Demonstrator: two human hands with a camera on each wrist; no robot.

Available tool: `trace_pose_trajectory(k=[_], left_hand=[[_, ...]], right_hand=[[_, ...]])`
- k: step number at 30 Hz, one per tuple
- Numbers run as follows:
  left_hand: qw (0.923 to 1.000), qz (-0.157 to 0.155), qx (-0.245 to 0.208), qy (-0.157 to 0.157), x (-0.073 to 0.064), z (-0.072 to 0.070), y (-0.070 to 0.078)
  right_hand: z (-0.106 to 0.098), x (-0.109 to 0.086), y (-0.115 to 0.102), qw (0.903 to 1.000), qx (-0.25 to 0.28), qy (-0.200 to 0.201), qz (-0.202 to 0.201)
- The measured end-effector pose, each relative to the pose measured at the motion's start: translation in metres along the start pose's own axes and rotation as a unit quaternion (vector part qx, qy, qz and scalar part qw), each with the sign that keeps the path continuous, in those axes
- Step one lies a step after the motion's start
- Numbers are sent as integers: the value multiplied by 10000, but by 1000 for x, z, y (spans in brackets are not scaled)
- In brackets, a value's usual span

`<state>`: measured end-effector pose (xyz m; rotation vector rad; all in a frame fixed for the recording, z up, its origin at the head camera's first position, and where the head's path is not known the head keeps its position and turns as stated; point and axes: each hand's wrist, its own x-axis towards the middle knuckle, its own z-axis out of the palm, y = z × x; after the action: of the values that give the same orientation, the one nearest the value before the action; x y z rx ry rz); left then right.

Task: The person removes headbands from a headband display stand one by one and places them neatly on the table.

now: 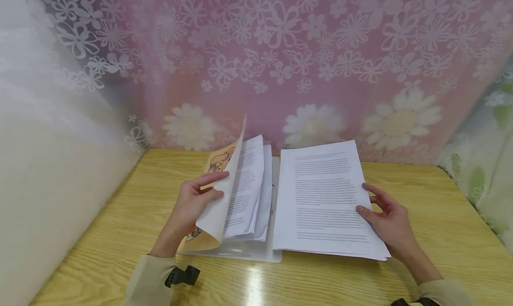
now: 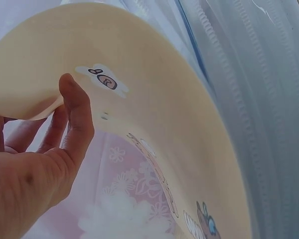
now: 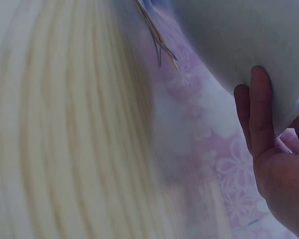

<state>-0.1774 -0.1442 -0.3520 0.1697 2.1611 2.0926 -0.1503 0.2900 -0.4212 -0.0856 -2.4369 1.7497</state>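
The left hand (image 1: 192,203) pinches the cartoon sheet (image 1: 221,210) between thumb and fingers, its gap closed to the paper; the sheet bends upright just beside its fingertips. The right hand (image 1: 392,226) grips the right edge of the printed stack (image 1: 325,199), thumb above, fingers beneath, the stack lying to its left. Between the hands are the folder (image 1: 252,251) and its loose pages (image 1: 245,185), nearer the left, on the table (image 1: 320,281)

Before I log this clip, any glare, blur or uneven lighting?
Head: a bright glare streak on the table; left wrist: the left hand looks darker than the pale floral backdrop; right wrist: table grain blurred, the right hand crisper.
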Motion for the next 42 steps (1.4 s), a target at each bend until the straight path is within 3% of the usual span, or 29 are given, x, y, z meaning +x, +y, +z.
trace_pose_trajectory(k=[8, 23, 38, 42], left_hand=[[10000, 58, -36, 61, 2, 4, 1], [9999, -17, -119, -7, 3, 5, 0], [9999, 38, -35, 133, 3, 5, -1], [9999, 83, -39, 87, 3, 6, 0]], right_hand=[[11, 8, 0, 9998, -164, 33, -146], [28, 11, -7, 9985, 414, 310, 202], [23, 5, -7, 9993, 165, 168, 280], [25, 4, -10, 9992, 310, 108, 212]])
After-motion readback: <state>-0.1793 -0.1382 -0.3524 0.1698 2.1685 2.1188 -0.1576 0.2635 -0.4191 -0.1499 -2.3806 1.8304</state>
